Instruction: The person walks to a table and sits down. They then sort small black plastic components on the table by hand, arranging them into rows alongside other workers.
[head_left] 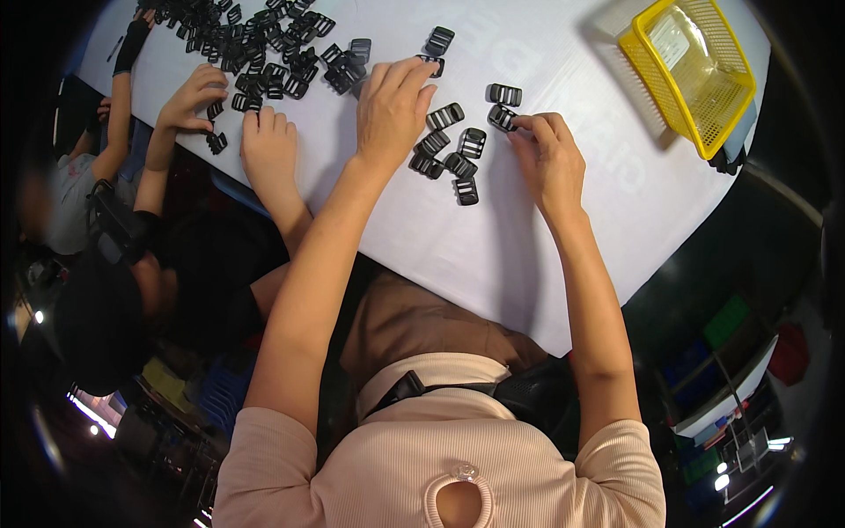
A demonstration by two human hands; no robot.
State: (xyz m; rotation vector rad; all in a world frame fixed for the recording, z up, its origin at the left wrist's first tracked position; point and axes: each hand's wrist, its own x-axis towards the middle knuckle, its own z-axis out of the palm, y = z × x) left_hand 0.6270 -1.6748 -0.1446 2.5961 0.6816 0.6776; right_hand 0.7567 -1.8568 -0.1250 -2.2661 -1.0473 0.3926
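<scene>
**Two hands sorting black plastic buckles on a white bench**

A person in a pale pink top leans over a white bench point(493, 246). Their left hand point(392, 106) lies flat and released, palm down, fingers stretched toward twelve o'clock, the fingertips touching a lone black buckle point(431, 63). It grasps nothing.

Their right hand point(550, 154) is curled, thumb and forefinger pinching a single black buckle point(502, 116) at the hand's ten o'clock. That buckle rests on the bench, its long axis running roughly from ten to four o'clock. Another buckle point(505, 94) lies just beyond it, toward twelve.

Between the two hands sits a small cluster of buckles point(449, 154), touching one another, at about nine o'clock from the right hand and four o'clock from the left. The left hand is slightly the nearer of the two.

At the bench's far left, a large heap of buckles point(255, 44) spreads out, where another person's hands point(268, 145) work. A yellow mesh basket point(691, 75) stands well apart at two o'clock, holding nothing that can be made out.
</scene>
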